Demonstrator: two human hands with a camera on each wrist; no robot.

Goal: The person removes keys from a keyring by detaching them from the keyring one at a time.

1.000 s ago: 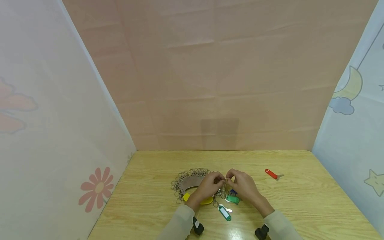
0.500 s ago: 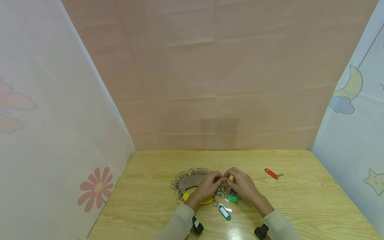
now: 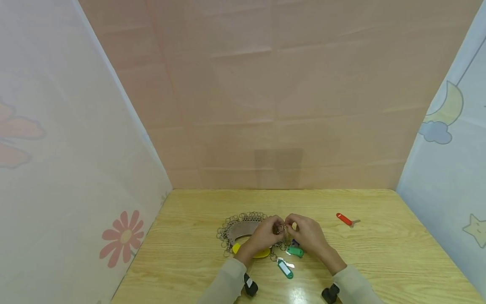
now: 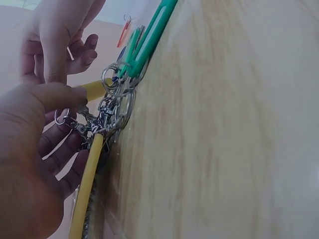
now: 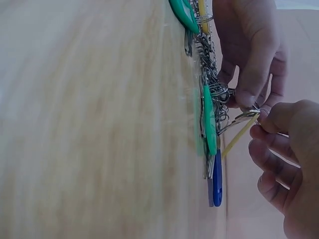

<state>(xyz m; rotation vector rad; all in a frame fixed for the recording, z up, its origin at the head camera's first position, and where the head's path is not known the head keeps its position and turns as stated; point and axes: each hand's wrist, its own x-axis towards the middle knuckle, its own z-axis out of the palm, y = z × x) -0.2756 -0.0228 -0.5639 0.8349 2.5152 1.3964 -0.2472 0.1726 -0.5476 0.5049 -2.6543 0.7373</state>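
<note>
A curved grey metal key holder [image 3: 240,229] fringed with small rings and clips lies on the table, its yellow part [image 3: 262,254] toward the front. Over its right end, my left hand [image 3: 265,233] pinches one of its small metal rings. Facing it fingertip to fingertip, my right hand [image 3: 308,233] pinches the split ring [image 5: 262,112] of a yellow key tag [image 5: 241,135] with a key [image 5: 240,118]. Fingers partly hide whether the two rings are linked. Under the hands lie a green key tag [image 3: 294,252] and a blue key tag [image 5: 217,179].
Another green key tag [image 3: 284,269] with a key lies nearer the front. A red key tag [image 3: 344,219] with its key lies apart at the right on the wooden table [image 3: 182,236]. Cloth walls stand at the back and both sides.
Both hands stay in nearly the same place, fingertips together. The left fingers have shifted slightly, and metal rings now show between its thumb and forefinger.
</note>
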